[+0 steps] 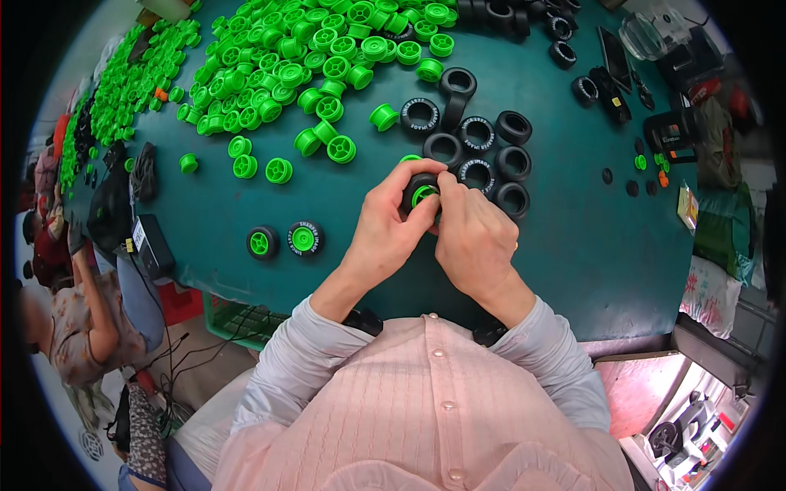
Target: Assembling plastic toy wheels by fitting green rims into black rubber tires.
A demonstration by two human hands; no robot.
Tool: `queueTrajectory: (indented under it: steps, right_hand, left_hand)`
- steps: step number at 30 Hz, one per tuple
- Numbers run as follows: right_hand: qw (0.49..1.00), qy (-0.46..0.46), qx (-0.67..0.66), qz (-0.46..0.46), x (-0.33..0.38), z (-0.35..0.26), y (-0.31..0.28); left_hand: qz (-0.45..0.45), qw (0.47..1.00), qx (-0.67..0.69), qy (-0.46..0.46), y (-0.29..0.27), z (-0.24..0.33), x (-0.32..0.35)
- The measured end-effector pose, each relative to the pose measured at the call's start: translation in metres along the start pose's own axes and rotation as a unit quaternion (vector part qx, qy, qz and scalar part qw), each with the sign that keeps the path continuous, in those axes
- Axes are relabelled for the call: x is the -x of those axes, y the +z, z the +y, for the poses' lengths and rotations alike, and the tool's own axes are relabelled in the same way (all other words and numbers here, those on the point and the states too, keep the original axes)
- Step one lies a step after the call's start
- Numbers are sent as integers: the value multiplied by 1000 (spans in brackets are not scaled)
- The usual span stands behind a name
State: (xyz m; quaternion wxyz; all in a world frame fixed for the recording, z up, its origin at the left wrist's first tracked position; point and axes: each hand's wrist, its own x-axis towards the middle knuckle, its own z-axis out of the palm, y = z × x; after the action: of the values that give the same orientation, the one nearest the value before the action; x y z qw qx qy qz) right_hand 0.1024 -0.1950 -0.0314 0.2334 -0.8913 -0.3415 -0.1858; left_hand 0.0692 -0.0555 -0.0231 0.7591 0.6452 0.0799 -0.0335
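Both hands meet over the green table [565, 270], around one black rubber tire [415, 186] with a green wheel rim [423, 195] showing inside it. My left hand [389, 217] is closed on the tire's left side, its thumb against the rim. Fingers of my right hand [477, 237] pinch at the tire's right edge and hide part of it. Just beyond my hands lie several loose black tires [513, 164], some with white lettering. To the left, two tires with green rims in them, one assembled wheel [263, 243] and a second assembled wheel [305, 238], rest side by side.
A big heap of green rims [291, 74] covers the far left; more black tires [495, 15] sit at the back. A phone [614, 57], small loose parts [640, 162] and a black box [673, 135] are at right. Another person [90, 319] sits at left.
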Motion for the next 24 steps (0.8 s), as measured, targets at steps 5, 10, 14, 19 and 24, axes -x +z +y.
queueTrajectory:
  steps: [5, 10, 14, 19, 24]
  right_hand:
    - [999, -32, 9, -17, 4, 6, -3]
    - [999, 3, -34, -14, 3, 1, -6]
    - [993, 83, -81, -5, 4, -2, -3]
    - [998, 40, -42, -12, -1, -2, -5]
    - [999, -14, -17, -27, 3, 2, -4]
  left_hand:
    - [-66, 996, -16, -56, -8, 4, -4]
    - [-37, 997, 13, -69, -6, -3, -7]
    - [74, 991, 111, 34, 14, -18, 1]
    - [18, 999, 26, -15, 4, -10, 0]
    - [-62, 995, 52, -63, -9, -8, -4]
